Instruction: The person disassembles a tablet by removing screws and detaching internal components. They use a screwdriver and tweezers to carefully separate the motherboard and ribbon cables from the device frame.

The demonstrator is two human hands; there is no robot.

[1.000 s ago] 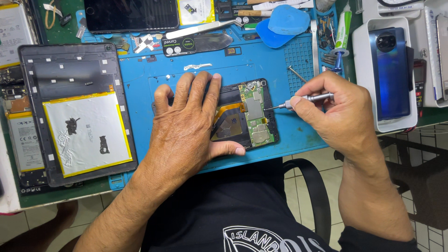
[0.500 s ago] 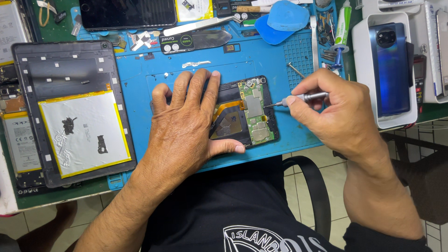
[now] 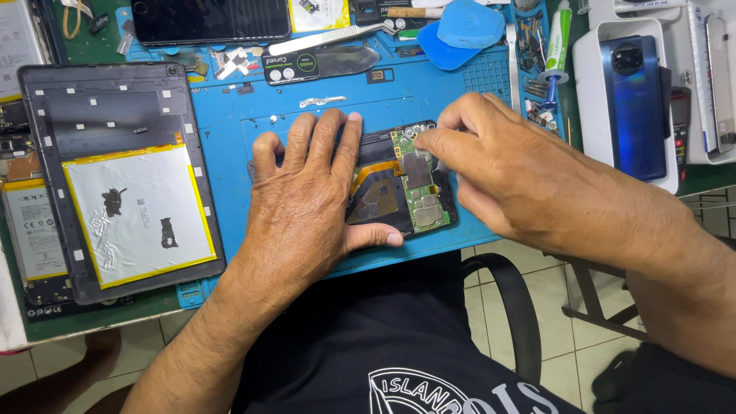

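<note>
- Head view, work item: opened phone [image 3: 402,184] lies flat on the blue mat [image 3: 230,123], back cover off, green board [image 3: 420,178] exposed along its right side.
- Head view, left hand [image 3: 307,192]: laid flat, palm down, over the phone's left half, fingers spread, thumb along the lower edge. It grasps nothing; it pins the phone to the mat.
- Head view, right hand [image 3: 498,172]: fingertips pinched together at the board's top edge. Whether a tool or a small part sits in the pinch cannot be told; the fingers hide it.
- Judgement: the hold-down looks sound. Pressure is best kept on the frame, not on the orange flex [image 3: 374,170] beside the fingers.
- Judgement: the pinch calls for light, straight force; a slip could mar the board.
- Surroundings: tablet [image 3: 123,176] with its pale battery [image 3: 138,215] at left, tweezers [image 3: 330,38] above, blue phone [image 3: 632,103] in a white tray at right.
</note>
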